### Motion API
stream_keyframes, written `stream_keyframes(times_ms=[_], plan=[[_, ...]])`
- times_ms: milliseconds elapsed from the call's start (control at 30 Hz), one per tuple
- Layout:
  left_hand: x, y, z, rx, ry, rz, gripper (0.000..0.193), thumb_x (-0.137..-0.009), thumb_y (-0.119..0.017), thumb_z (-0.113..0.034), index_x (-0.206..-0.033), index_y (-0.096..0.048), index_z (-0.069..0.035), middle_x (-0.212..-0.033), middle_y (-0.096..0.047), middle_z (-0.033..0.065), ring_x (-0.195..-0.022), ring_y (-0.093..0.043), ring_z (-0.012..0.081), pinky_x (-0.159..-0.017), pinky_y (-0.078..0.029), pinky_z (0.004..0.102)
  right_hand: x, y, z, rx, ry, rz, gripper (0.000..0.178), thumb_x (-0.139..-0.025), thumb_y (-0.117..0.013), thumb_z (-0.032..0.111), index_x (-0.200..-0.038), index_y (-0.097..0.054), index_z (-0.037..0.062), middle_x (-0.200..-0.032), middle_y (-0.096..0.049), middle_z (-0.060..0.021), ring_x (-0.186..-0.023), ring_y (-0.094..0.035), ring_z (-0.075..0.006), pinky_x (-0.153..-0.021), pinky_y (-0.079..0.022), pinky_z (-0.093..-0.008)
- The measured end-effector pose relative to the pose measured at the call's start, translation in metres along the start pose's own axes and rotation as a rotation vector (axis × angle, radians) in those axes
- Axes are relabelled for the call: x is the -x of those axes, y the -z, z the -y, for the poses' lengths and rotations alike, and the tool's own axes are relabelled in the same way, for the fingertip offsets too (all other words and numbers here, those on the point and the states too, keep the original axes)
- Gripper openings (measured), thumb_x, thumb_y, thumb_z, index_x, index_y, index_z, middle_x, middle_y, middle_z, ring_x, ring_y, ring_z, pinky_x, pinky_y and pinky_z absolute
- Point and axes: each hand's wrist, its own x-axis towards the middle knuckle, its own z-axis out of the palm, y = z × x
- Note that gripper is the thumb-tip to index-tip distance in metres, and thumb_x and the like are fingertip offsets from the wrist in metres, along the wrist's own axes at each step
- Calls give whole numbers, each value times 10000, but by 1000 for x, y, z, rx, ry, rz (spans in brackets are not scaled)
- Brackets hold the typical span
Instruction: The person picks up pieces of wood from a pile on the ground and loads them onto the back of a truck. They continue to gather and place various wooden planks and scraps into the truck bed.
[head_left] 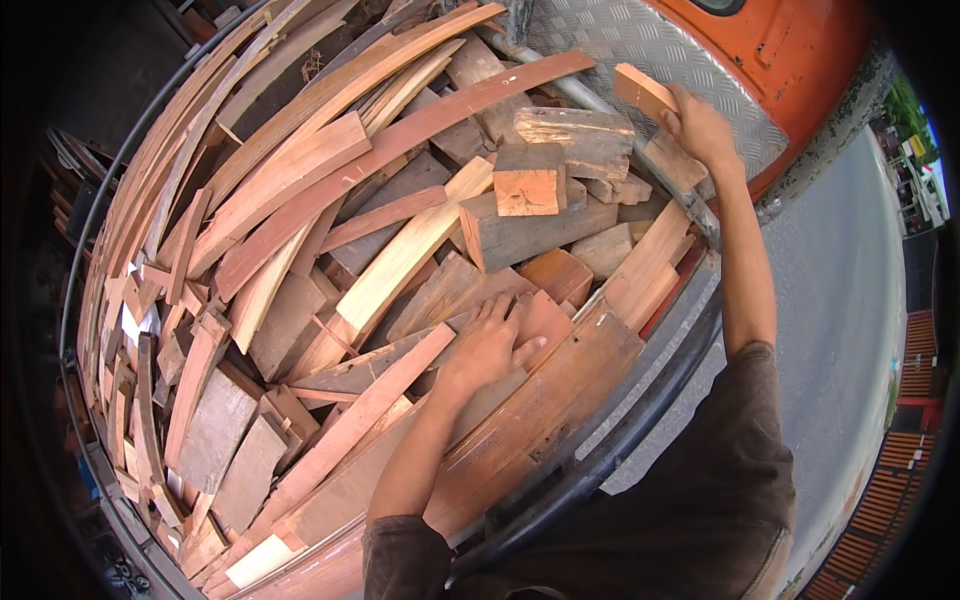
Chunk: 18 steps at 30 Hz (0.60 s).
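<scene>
While the left hand (pixel 488 345) rests flat with fingers spread on stacked planks (pixel 540 400) at centre frame, the right hand (pixel 700 128) at upper right has its grip closed around a short reddish wood offcut (pixel 645 92), likely stiff, rough-edged, light enough for one hand.

Head view, steeply down, close over wood pile (pixel 330 250)

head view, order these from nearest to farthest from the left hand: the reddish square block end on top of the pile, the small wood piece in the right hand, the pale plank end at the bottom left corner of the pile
Measured from the left hand:
1. Reddish square block, up the pile, just right of the hand.
2. Small wood piece, far top right, held by the right hand.
3. Pale plank end, bottom left.
The last two are close to call.
</scene>
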Motion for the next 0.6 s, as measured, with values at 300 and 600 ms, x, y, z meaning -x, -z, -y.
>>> stream_keyframes(times_ms=[300,600], plan=[[3,1,1,17,55,-8,673,-943,-612,-440,-1416,-472,18,-1494,-406,256,-1369,-415,431,-1128,-374,491,-9,-105,121,-341,441,4,736,-912,-575,625,-1340,-568,27,-1313,-599,-202,-1281,-527,-373,-1052,-444,-480],[-66,45,14,120,297,-397,792,-833,-778,-374,-1426,-429,19,-1400,-477,260,-1328,-477,394,-1080,-439,478,-62,-139,37,-203,116,244,1030,-745,-650,772,-1444,-476,36,-1402,-537,-227,-1362,-437,-403,-1116,-394,-501]])
